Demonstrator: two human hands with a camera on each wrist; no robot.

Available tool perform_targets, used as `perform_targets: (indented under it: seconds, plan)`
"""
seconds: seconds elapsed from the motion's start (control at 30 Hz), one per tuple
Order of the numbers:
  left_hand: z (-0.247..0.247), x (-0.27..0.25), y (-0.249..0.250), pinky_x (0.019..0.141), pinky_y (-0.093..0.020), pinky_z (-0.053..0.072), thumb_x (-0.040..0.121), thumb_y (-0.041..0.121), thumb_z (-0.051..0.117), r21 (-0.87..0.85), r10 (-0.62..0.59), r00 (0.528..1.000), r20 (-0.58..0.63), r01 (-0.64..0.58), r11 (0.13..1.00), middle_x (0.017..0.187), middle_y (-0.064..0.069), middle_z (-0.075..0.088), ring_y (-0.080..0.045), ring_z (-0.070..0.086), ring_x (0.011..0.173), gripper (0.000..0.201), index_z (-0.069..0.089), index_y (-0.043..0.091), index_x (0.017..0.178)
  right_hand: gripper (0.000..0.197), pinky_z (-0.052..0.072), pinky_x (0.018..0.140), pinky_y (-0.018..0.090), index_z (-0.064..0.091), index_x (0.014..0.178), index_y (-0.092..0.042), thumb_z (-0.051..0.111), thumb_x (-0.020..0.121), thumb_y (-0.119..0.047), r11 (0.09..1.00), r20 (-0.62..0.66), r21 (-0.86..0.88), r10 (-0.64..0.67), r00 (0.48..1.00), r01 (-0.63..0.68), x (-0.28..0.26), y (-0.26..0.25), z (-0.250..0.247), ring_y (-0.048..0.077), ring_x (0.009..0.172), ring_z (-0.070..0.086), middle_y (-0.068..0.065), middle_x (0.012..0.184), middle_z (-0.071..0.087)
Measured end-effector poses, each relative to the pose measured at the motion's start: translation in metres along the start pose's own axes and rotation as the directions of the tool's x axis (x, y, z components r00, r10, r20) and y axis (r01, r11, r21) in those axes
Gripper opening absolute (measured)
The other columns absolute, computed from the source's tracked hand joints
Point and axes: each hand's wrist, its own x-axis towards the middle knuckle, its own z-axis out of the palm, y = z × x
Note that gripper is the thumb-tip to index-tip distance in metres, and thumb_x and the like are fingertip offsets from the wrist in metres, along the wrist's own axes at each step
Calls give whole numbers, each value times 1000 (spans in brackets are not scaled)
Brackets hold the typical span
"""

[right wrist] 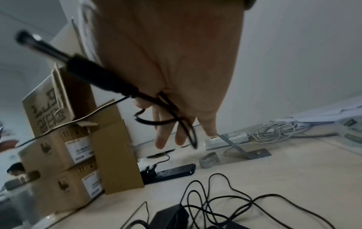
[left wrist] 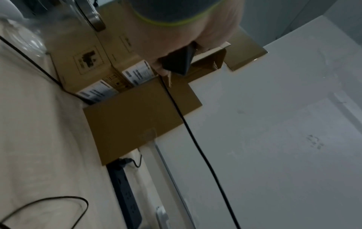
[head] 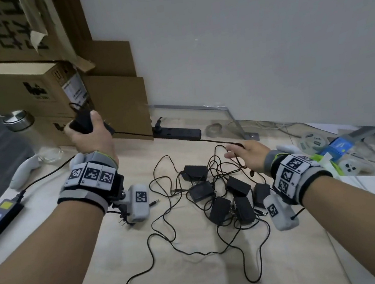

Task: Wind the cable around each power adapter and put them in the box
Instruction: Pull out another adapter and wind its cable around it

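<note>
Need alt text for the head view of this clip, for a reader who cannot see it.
The left hand grips a black power adapter raised above a pale table, its cable stretching across to the right hand, which holds the far end. Six more adapters lie between the forearms in tangled cables, with cardboard boxes stacked at far left.

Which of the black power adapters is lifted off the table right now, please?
The adapter gripped in the left hand, up by the cardboard boxes. The other adapters lie tangled on the table.
</note>
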Motion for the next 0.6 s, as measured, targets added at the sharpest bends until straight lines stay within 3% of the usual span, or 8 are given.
perform_targets:
  seconds: [0.03,0.1,0.2,0.33,0.43,0.5,0.53,0.6]
  plan:
    - [-2,4,-2,64,-9,45,91,42,59,27,16,999,-43,-15,1000,110,-2,58,-14,56,92,50,47,11,127,44,43,93,33,63,112,-8,40,99,-43,1000,-3,10,-12,1000,12,0,1,1,25,105,62,5,113,70]
    - [-8,12,-4,68,-10,42,89,45,59,68,46,992,-119,-38,997,117,-5,59,-17,59,99,53,46,11,128,52,45,92,41,61,109,-2,42,97,-48,999,-47,36,0,999,2,1,5,5,31,101,61,16,104,68]
    - [-22,28,-6,81,-18,43,87,49,56,131,48,977,-208,-21,991,123,-5,58,-17,58,105,59,44,12,132,43,50,85,41,61,119,-9,41,98,-41,948,-144,301,155,977,-106,6,12,-4,32,110,59,14,120,62]
    - [-37,41,-7,85,-20,43,85,52,55,137,47,966,-253,-13,991,121,-5,59,-18,59,107,61,43,14,131,43,48,93,51,53,125,-2,29,102,-28,668,-187,709,486,854,-225,11,42,-31,34,104,61,16,118,60]
    - [-31,39,-12,80,-19,44,85,51,56,131,35,973,-229,-5,991,118,-5,59,-15,58,99,58,46,12,126,41,47,81,43,54,120,-3,29,100,-28,625,-183,720,590,786,-301,14,60,-31,21,70,55,18,118,61]
    - [-24,26,-10,76,-15,38,88,47,56,147,23,981,-194,6,989,121,-6,57,-12,52,95,56,44,11,129,36,47,72,38,54,107,-7,28,99,-29,602,-189,731,632,752,-322,21,66,-24,22,74,56,15,116,63]
    - [-19,18,-7,75,-15,37,89,46,57,131,18,985,-172,4,991,122,-6,56,-13,53,97,55,44,11,130,35,49,73,39,55,105,-7,29,98,-30,646,-226,689,622,750,-328,26,68,-21,24,80,58,15,114,64]
    - [-6,3,-1,78,-15,40,89,47,59,68,-26,998,-63,31,997,117,-1,56,-15,57,103,57,44,12,131,42,51,87,43,58,111,-2,34,94,-32,749,-299,555,586,753,-362,30,60,-17,28,94,60,19,119,63]
